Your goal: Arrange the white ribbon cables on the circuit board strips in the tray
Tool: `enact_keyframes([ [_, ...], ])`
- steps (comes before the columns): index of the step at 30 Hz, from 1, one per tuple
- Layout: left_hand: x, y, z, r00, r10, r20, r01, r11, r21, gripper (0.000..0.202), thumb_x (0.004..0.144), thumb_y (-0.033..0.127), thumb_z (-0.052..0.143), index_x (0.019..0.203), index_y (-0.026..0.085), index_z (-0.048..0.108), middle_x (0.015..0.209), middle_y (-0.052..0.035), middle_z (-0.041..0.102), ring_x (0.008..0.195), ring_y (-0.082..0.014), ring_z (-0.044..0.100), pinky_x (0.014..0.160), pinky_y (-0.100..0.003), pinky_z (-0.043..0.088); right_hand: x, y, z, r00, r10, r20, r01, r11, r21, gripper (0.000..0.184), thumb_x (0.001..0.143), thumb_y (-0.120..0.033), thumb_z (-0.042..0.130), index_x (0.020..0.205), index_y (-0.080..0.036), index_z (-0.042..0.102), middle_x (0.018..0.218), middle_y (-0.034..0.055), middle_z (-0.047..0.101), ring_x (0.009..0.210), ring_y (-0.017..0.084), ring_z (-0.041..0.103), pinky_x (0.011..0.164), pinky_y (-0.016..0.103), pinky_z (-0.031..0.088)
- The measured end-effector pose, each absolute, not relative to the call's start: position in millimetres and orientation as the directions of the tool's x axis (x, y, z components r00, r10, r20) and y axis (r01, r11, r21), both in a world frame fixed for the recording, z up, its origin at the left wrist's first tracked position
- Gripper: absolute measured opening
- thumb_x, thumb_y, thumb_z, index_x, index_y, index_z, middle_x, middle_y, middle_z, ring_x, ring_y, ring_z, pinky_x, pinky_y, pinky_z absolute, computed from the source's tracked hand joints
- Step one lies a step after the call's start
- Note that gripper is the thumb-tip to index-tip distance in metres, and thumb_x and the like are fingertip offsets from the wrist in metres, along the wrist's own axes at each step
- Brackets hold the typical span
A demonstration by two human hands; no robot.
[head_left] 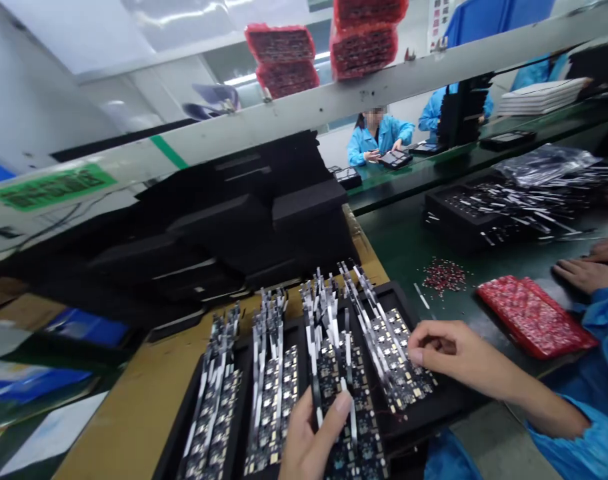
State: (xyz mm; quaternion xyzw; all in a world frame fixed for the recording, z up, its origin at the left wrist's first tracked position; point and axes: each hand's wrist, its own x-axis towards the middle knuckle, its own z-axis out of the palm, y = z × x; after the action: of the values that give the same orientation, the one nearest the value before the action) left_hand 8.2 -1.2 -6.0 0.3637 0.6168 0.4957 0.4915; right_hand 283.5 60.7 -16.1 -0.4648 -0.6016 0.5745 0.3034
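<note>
A black tray (424, 417) on the bench holds several rows of small circuit boards (271, 387) with white strips standing up from them. My left hand (311, 440) comes in at the bottom centre. Its thumb presses on a circuit board (334, 373) in the third row and the fingers close round it. My right hand (451, 353) rests at the right edge of the tray, fingers curled inward. The thumb tip touches the rightmost row of boards (394, 360). What the curled fingers hold is hidden.
Black foam trays (244, 220) are stacked behind the tray. A red tray (531, 317), a scatter of small red parts (444, 275) and another person's hands (591, 267) lie on the green belt to the right. Further workers in blue (379, 137) sit at the far end.
</note>
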Motion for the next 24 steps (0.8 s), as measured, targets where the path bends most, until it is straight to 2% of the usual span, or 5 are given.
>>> enact_keyframes([
  [3, 10.7, -2.8, -3.0, -0.200, 0.956, -0.213, -0.053, 0.206, 0.977, 0.036, 0.059, 0.041, 0.085, 0.087, 0.020, 0.077, 0.087, -0.0140, 0.076, 0.088, -0.0470, 0.068, 0.073, -0.045, 0.058, 264.2, 61.1, -7.7, -0.461, 0.867, -0.188, 0.248, -0.077, -0.966, 0.023, 0.098, -0.043, 0.079, 0.097, -0.020, 0.082, 0.077, -0.0028, 0.062, 0.071, 0.015, 0.051, 0.065, 0.028, 0.036],
  [7, 10.3, -0.4, 5.4, -0.099, 0.980, -0.170, 0.016, 0.172, 0.985, 0.026, 0.064, 0.034, 0.085, 0.083, 0.018, 0.077, 0.078, -0.0140, 0.076, 0.075, -0.0433, 0.070, 0.064, -0.041, 0.059, 245.7, 58.3, -1.1, -0.531, 0.825, -0.195, 0.252, -0.066, -0.965, 0.022, 0.098, -0.043, 0.079, 0.097, -0.021, 0.083, 0.074, -0.0038, 0.062, 0.069, 0.015, 0.052, 0.063, 0.027, 0.037],
  [15, -0.5, 5.8, -16.6, 0.028, 0.997, -0.075, 0.003, 0.075, 0.997, 0.026, 0.070, 0.032, 0.082, 0.089, 0.016, 0.075, 0.080, -0.0137, 0.076, 0.073, -0.0419, 0.072, 0.062, -0.041, 0.061, 232.1, 55.5, -4.1, -0.557, 0.806, -0.200, 0.253, -0.064, -0.965, 0.019, 0.098, -0.040, 0.080, 0.095, -0.021, 0.082, 0.072, -0.0050, 0.063, 0.067, 0.014, 0.053, 0.062, 0.026, 0.037],
  [20, -1.8, 4.9, -21.1, 0.017, 0.999, -0.052, 0.022, 0.052, 0.998, 0.023, 0.072, 0.030, 0.081, 0.089, 0.016, 0.075, 0.081, -0.0132, 0.076, 0.073, -0.0407, 0.072, 0.062, -0.039, 0.061, 229.7, 55.4, -6.0, -0.543, 0.815, -0.203, 0.250, -0.074, -0.965, 0.017, 0.097, -0.038, 0.080, 0.095, -0.022, 0.082, 0.070, -0.0052, 0.062, 0.066, 0.015, 0.053, 0.061, 0.026, 0.037],
  [24, -2.6, 4.3, -21.7, 0.041, 0.997, -0.058, 0.018, 0.057, 0.998, 0.026, 0.072, 0.031, 0.081, 0.093, 0.017, 0.074, 0.083, -0.0135, 0.076, 0.076, -0.0429, 0.072, 0.064, -0.043, 0.061, 229.4, 55.1, -4.9, -0.535, 0.820, -0.205, 0.260, -0.071, -0.963, 0.016, 0.097, -0.037, 0.080, 0.095, -0.022, 0.082, 0.068, -0.0043, 0.063, 0.065, 0.015, 0.054, 0.060, 0.027, 0.036],
])
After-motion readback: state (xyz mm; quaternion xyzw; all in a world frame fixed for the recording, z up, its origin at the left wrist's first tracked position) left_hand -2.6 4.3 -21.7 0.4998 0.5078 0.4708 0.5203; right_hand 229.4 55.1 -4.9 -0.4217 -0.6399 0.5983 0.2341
